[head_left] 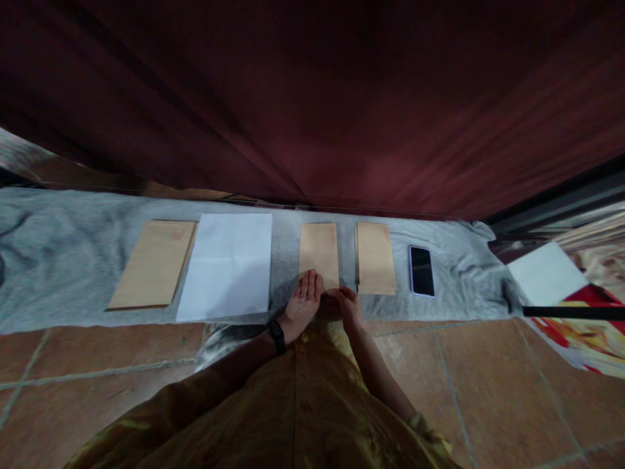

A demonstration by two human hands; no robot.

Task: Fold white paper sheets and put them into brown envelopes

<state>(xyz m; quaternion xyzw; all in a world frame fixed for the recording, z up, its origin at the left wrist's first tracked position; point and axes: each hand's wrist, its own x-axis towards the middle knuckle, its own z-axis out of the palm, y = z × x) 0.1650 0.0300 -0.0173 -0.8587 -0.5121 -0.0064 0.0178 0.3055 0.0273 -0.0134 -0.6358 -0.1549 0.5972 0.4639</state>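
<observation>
A brown paper envelope (318, 244) lies in front of me on the grey cloth, its long side pointing away from me and small red print near its far right corner. My left hand (303, 301), with a dark watch on the wrist, rests flat on the envelope's near left part, fingers stretched out. At the near right end my right hand (348, 305) pinches the envelope's edge between thumb and fingers. The near end is partly hidden by both hands.
To the right lie a stack of brown envelopes (375, 257) and a phone (421, 270). White paper sheets (227, 264) and larger brown envelopes (151, 264) are on the left. A dark red curtain (312, 104) hangs behind the cloth-covered surface (459, 260).
</observation>
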